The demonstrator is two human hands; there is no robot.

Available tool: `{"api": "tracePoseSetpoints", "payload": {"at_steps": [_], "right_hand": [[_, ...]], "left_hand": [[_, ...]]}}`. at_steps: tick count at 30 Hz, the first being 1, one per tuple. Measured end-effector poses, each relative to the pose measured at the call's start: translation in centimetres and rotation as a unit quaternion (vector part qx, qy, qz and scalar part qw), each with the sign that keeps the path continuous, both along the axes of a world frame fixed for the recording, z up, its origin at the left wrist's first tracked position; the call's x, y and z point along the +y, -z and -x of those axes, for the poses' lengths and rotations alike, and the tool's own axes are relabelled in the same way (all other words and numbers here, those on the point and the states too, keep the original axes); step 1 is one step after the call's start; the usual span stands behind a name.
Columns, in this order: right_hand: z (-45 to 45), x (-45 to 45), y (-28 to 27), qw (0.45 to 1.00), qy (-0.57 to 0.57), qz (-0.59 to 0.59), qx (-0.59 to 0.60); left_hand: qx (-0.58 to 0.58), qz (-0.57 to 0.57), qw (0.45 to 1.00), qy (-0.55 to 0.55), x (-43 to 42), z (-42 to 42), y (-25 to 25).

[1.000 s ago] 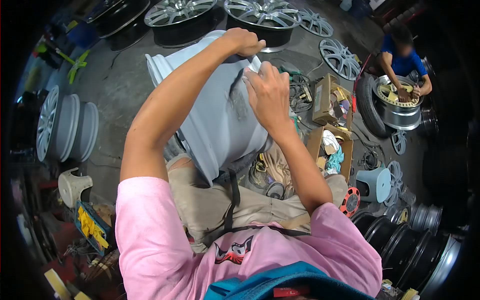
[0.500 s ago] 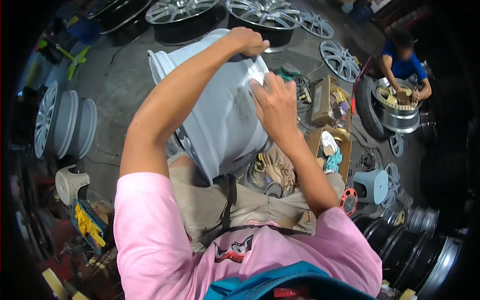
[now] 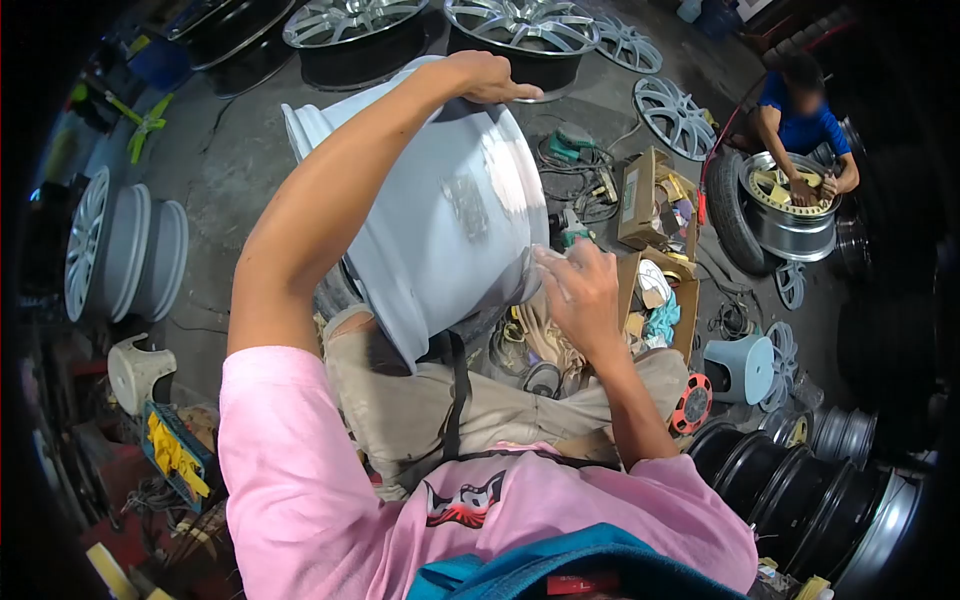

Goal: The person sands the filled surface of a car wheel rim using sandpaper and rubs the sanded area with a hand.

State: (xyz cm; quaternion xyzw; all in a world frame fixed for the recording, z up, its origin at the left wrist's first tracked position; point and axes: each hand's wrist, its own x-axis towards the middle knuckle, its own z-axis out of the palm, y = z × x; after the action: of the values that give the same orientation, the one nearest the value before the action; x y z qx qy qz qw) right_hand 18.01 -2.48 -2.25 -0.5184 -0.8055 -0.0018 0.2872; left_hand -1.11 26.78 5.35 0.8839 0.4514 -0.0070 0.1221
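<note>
A large grey wheel rim (image 3: 425,215) lies on its side, tilted, over my lap. Its barrel carries a dark scuffed patch and whitish streaks near the right edge. My left hand (image 3: 485,77) grips the far top edge of the rim, with one finger stretched to the right. At the rim's lower right edge, the bent fingers of my right hand (image 3: 583,290) are drawn together with their tips on or beside the lip. Whatever may be under those fingertips is too small to make out.
Two cardboard boxes (image 3: 625,295) with supplies stand to the right, by a green power tool (image 3: 570,145) and cables. A person in blue (image 3: 805,125) handles a gold-centred wheel (image 3: 790,190). Wheels line the back, left and lower right; a blue stool (image 3: 740,368) stands right.
My right hand has moved down along the rim's right edge, uncovering the whitish streaks. My left hand stays at the top edge, one finger now stretched out. The rim has turned slightly.
</note>
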Motion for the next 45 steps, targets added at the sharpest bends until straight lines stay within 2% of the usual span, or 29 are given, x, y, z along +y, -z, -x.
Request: {"api": "tracePoseSetpoints", "payload": {"at_steps": [1,2,3,4,5,7,8,12,19,21,25,27,28,30,31,32,34,36,39,41,45], "right_hand": [[-0.2,0.2,0.2,0.998,0.013,0.001,0.055],[0.0,0.4,0.1,0.998,0.013,-0.001,0.058],[0.5,0.5,-0.1,0.991,0.027,0.017,0.127],[1.1,0.7,-0.2,0.979,0.042,0.035,0.197],[1.5,1.0,0.1,0.978,0.048,0.031,0.202],[2.2,1.7,0.7,0.964,0.041,-0.001,0.263],[2.4,1.8,0.8,0.963,0.049,-0.008,0.263],[3.5,2.3,0.5,0.927,0.13,0.001,0.352],[3.2,2.5,0.6,0.942,0.139,0.031,0.305],[3.7,2.6,0.6,0.936,0.145,0.022,0.32],[5.0,3.0,-0.7,0.92,0.134,0.041,0.366],[5.8,3.9,0.0,0.934,0.116,-0.015,0.337],[6.0,3.9,0.0,0.935,0.112,-0.014,0.337],[6.4,4.1,0.1,0.967,0.141,-0.1,0.188],[6.5,4.2,0.4,0.967,0.139,-0.099,0.188],[6.5,4.2,0.9,0.965,0.151,-0.105,0.186],[6.6,4.6,1.2,0.963,0.161,-0.11,0.187],[6.2,5.3,0.9,0.96,0.106,-0.103,0.237],[5.7,4.5,0.2,0.976,0.074,-0.077,0.189],[5.5,4.4,0.9,0.976,0.094,-0.083,0.178],[6.7,6.1,0.9,0.97,0.107,-0.124,0.179]], "left_hand": [[0.006,0.026,1.0,0.004,-0.5,0.2,-0.9],[-0.006,0.071,0.997,-0.01,-1.1,0.2,-1.9],[-0.001,0.068,0.998,-0.008,-1.7,0.4,-2.8],[-0.015,0.115,0.993,0.033,-2.3,0.7,-3.5],[-0.027,0.162,0.984,0.075,-2.9,0.8,-4.1],[0.064,0.159,0.976,0.133,-4.5,0.5,-4.2],[0.143,0.061,0.978,0.142,-5.7,0.3,-4.0],[0.18,0.018,0.973,0.139,-6.8,-0.4,-3.5],[0.159,-0.019,0.959,0.233,-9.6,-2.0,-2.4],[0.141,-0.022,0.963,0.228,-8.4,-1.4,-2.3],[0.155,-0.028,0.98,0.118,-5.7,0.5,-4.3],[0.119,-0.014,0.991,0.055,-4.1,2.1,-4.6],[0.097,0.054,0.993,0.027,-2.9,2.8,-4.7],[-0.028,0.081,0.996,0.001,-0.8,4.2,-3.6],[-0.077,0.103,0.992,-0.012,-0.3,4.4,-3.3],[-0.077,0.103,0.992,-0.014,0.0,4.3,-2.6],[-0.086,0.044,0.995,-0.03,0.1,3.4,-1.8],[-0.071,0.03,0.996,-0.036,0.4,2.6,-0.7],[-0.079,-0.002,0.996,-0.034,0.9,1.6,1.3],[-0.068,-0.054,0.995,-0.051,1.1,1.2,1.9],[-0.046,-0.071,0.996,-0.039,0.7,1.2,2.4]]}}
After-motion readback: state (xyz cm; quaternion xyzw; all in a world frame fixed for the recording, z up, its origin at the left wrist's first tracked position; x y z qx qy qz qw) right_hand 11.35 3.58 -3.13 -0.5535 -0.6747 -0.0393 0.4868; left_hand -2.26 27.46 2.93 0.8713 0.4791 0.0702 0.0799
